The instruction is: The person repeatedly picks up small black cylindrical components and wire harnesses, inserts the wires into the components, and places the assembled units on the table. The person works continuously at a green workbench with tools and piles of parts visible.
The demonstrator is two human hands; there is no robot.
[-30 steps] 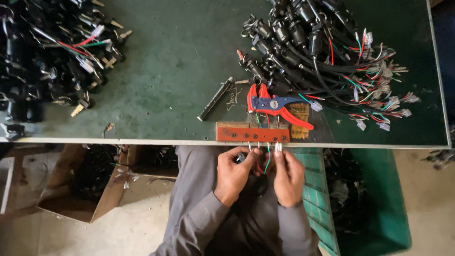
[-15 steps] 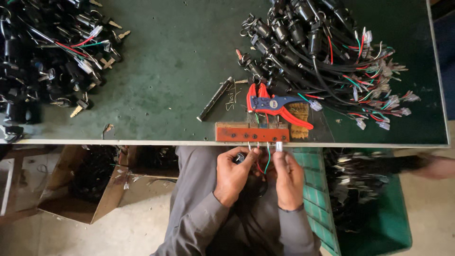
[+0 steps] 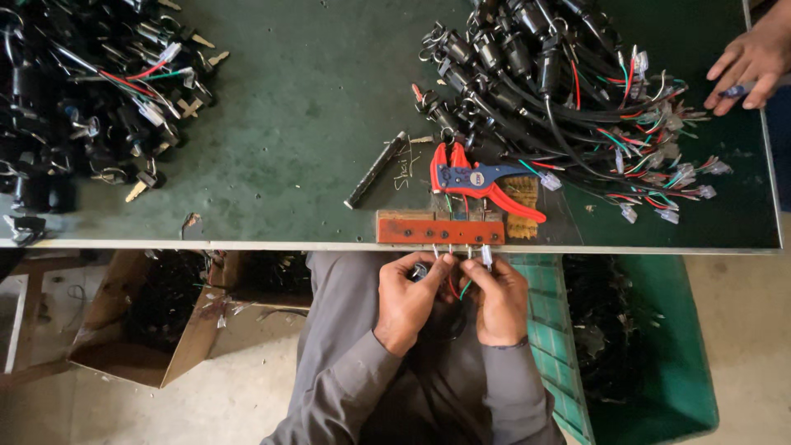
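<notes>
My left hand (image 3: 408, 298) and my right hand (image 3: 497, 298) meet just below the table's front edge, over my lap. Together they pinch a small wire harness (image 3: 458, 282) with red and green wires and white connector ends. The wires reach up to an orange wooden block (image 3: 439, 230) fixed at the edge of the green table (image 3: 313, 115). A red and blue wire stripper (image 3: 482, 178) lies just behind that block. Both hands are closed on the wires.
A big heap of black switches with coloured wires (image 3: 560, 82) fills the back right. Another heap (image 3: 74, 99) lies at the left. A black marker (image 3: 376, 170) rests mid-table. Another person's hand (image 3: 748, 62) rests at the far right. A cardboard box (image 3: 156, 317) and green crate (image 3: 651, 346) stand below.
Another person's hand has come into view and moved to the table's far right corner. My own hands have stayed at the block, shifting the wires only slightly.
</notes>
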